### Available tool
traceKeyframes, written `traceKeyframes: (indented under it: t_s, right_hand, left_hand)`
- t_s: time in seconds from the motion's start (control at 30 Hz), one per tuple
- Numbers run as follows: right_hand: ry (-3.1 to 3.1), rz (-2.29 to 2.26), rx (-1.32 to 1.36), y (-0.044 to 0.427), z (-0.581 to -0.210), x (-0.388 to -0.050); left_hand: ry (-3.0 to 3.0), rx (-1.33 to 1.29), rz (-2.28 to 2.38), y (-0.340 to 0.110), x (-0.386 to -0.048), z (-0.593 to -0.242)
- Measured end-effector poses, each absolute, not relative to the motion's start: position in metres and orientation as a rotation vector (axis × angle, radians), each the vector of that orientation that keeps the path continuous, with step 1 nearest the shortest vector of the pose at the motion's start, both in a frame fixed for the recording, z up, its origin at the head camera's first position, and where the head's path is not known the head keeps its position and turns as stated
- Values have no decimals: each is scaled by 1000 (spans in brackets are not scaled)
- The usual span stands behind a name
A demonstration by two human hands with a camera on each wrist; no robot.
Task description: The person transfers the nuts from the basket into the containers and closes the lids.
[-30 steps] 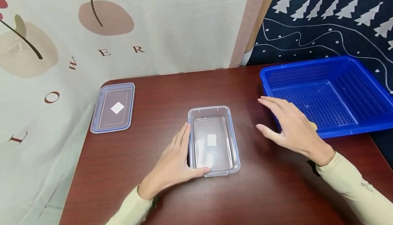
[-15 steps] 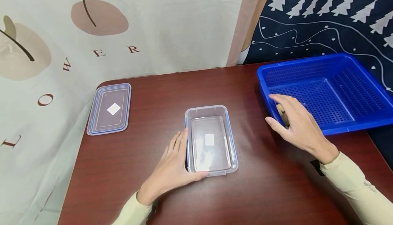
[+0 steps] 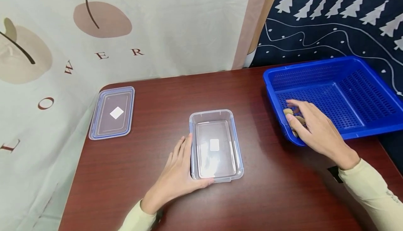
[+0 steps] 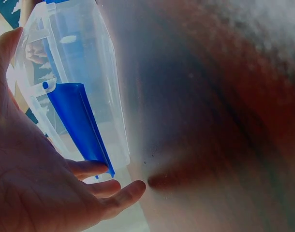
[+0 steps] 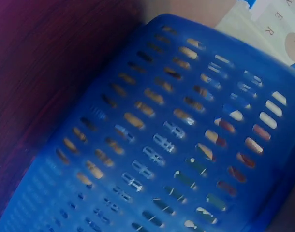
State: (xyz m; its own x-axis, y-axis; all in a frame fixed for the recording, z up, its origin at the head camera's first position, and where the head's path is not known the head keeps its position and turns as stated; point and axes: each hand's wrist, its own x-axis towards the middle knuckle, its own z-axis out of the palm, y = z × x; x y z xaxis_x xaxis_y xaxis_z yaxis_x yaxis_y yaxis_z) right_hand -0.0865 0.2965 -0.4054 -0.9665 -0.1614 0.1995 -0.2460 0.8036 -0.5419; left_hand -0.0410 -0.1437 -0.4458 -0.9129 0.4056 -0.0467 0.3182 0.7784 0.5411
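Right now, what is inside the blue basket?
The basket has tan, rounded pieces in its near-left corner, by the right hand, which covers some of that corner; anything beneath it is hidden.

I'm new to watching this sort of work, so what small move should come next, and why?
Probably the right hand should grip one of the brownish items: its thumb and fingers are right at them inside the blue plastic basket, while the left hand rests against the open clear container.
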Motion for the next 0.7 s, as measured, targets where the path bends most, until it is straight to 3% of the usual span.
traceKeyframes:
  t_s: [0.3, 0.7]
  right_hand:
    - [-3030, 906, 172, 311, -403, -89]
    - [-3140, 899, 216, 320, -402, -99]
  left_hand:
    - [2802, 543, 790, -141, -39, -448]
    - [2823, 557, 759, -140, -38, -448]
